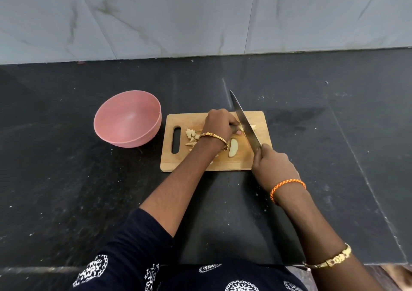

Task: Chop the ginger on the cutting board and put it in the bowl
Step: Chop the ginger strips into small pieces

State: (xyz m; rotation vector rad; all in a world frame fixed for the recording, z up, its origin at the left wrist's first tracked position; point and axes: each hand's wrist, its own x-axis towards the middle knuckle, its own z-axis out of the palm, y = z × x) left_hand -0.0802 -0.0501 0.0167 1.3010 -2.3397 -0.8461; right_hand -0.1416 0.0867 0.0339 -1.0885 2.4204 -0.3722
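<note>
On the cutting board [258,121], chopping underway: left hand [219,124] pinches ginger [240,127], right hand [270,163] grips knife [245,122]. Next: transfer pieces [191,135] left to bowl [128,118].

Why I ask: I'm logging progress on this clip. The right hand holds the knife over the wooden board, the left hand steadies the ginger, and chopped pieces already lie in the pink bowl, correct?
Not quite. The head view shows the pink bowl empty; the chopped pieces lie on the wooden board. The rest holds: right hand holds the knife, left hand steadies the ginger.
</note>
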